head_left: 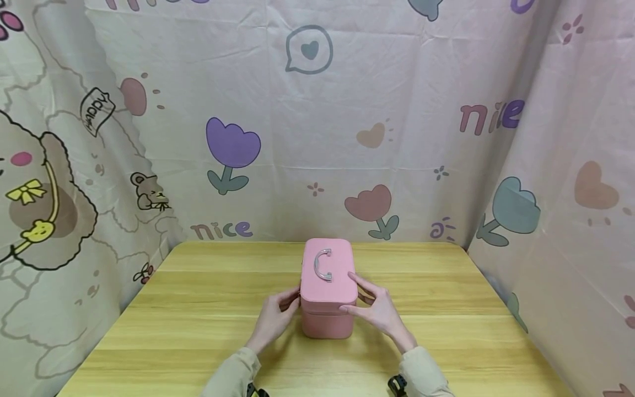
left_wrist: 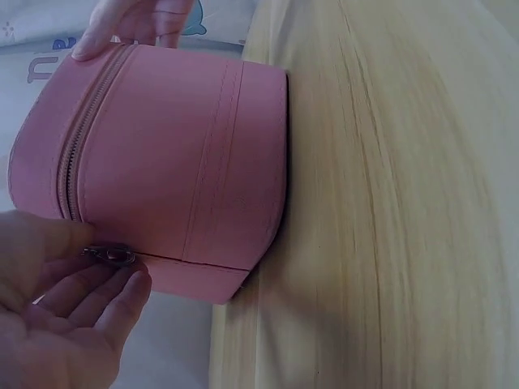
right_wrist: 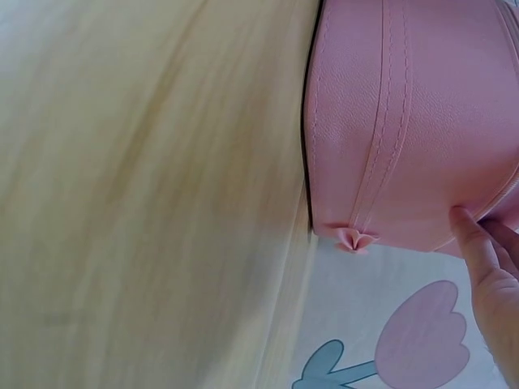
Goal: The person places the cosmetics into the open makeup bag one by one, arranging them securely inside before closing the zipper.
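Note:
A pink cosmetic case (head_left: pixel 334 295) stands upright on the table, its lid closed, with a silver curved handle (head_left: pixel 317 267) on top. A zipper (left_wrist: pixel 91 105) runs round it below the lid. At the left side my left hand (head_left: pixel 275 315) pinches the dark metal zipper pull (left_wrist: pixel 113 255) between thumb and fingers. My right hand (head_left: pixel 375 307) holds the opposite side, thumb at the lid's near corner and index finger along its edge. In the right wrist view, fingers (right_wrist: pixel 480 247) press near the zipper seam, and a small pink bow-like tab (right_wrist: pixel 354 240) sticks out low on the case.
The wooden table (head_left: pixel 198 309) extends on both sides of the case. Behind and beside it hangs a patterned curtain (head_left: pixel 307 121) with flowers, hearts and lettering. Dark straps (head_left: pixel 397 384) show at the cuffs of the beige sleeves (head_left: pixel 424 372).

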The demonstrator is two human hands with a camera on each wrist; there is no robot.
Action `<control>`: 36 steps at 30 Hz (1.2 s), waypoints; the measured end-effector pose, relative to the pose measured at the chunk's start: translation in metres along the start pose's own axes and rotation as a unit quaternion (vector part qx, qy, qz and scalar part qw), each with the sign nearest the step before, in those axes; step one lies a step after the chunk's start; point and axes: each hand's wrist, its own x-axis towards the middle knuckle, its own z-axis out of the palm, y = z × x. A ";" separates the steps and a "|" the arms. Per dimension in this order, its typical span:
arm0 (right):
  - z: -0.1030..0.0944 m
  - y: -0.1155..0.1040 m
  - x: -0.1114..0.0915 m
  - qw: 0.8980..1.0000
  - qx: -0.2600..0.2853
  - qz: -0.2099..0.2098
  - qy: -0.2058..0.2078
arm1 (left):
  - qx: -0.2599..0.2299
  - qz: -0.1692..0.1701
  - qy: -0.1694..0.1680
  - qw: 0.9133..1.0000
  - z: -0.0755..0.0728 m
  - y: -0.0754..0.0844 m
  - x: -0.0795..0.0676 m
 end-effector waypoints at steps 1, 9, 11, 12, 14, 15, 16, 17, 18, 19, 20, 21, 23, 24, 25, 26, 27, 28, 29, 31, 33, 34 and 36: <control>0.000 -0.003 -0.001 1.000 -0.002 0.005 -0.001 | 0.006 0.000 0.003 1.000 0.000 0.000 0.000; -0.001 -0.010 -0.002 1.000 -0.004 0.007 -0.003 | 0.040 0.005 0.044 0.998 0.001 0.002 0.000; -0.001 -0.008 -0.002 1.000 -0.001 0.004 -0.002 | 0.048 0.006 0.052 0.997 0.002 0.001 0.001; -0.001 -0.008 -0.002 1.000 0.000 0.004 -0.002 | 0.051 0.007 0.055 0.997 0.002 0.001 0.001; 0.000 -0.007 -0.002 1.000 0.001 0.003 -0.001 | 0.055 0.010 0.058 0.997 0.002 0.000 0.001; 0.000 -0.008 -0.002 1.000 0.002 0.002 -0.001 | 0.056 0.010 0.060 0.997 0.002 0.000 0.002; 0.000 -0.008 -0.002 1.000 0.001 0.003 -0.001 | 0.055 0.010 0.062 0.997 0.001 0.000 0.002; -0.001 -0.009 -0.002 1.000 0.001 0.004 0.000 | 0.056 0.009 0.063 0.996 0.001 0.000 0.002; -0.001 -0.009 -0.002 1.000 0.001 0.004 -0.001 | 0.058 0.010 0.064 0.996 0.001 0.001 0.002; -0.001 -0.009 -0.002 1.000 0.001 0.003 -0.001 | 0.060 0.009 0.065 0.996 0.000 0.001 0.003; -0.001 -0.009 -0.002 1.000 0.001 0.003 0.000 | 0.064 0.009 0.067 0.996 0.000 0.001 0.003; -0.001 -0.009 -0.002 1.000 0.002 0.003 0.000 | 0.065 0.009 0.069 0.995 0.000 0.001 0.003; -0.001 -0.009 -0.002 1.000 0.002 0.002 0.000 | 0.065 0.007 0.073 0.995 0.000 0.002 0.003; -0.001 -0.009 -0.002 1.000 0.002 0.002 -0.001 | 0.062 0.004 0.074 0.995 -0.001 0.002 0.003; -0.001 -0.009 -0.002 1.000 0.002 0.002 0.000 | 0.058 0.001 0.076 0.995 -0.001 0.002 0.004; -0.001 -0.009 -0.002 1.000 0.002 0.001 -0.001 | 0.053 -0.003 0.077 0.996 -0.001 0.003 0.004; -0.001 -0.009 -0.002 1.000 0.002 0.000 -0.001 | 0.048 -0.007 0.078 0.996 -0.001 0.003 0.004; -0.001 -0.009 -0.002 1.000 0.002 0.000 -0.001 | 0.047 -0.010 0.078 0.996 -0.001 0.003 0.005; 0.000 -0.009 -0.002 1.000 0.002 0.000 -0.001 | 0.048 -0.011 0.077 0.996 -0.001 0.003 0.005; 0.000 -0.009 -0.002 1.000 0.002 0.000 0.000 | 0.049 -0.011 0.072 0.996 -0.002 0.004 0.005; 0.000 -0.009 -0.002 1.000 0.002 0.001 0.000 | 0.056 -0.007 0.065 0.996 -0.002 0.003 0.005; 0.000 -0.009 -0.002 1.000 0.002 0.001 0.001 | 0.058 -0.005 0.059 0.997 -0.003 0.003 0.005; -0.001 -0.009 -0.002 1.000 0.002 0.002 0.001 | 0.055 -0.002 0.048 0.997 -0.005 0.003 0.005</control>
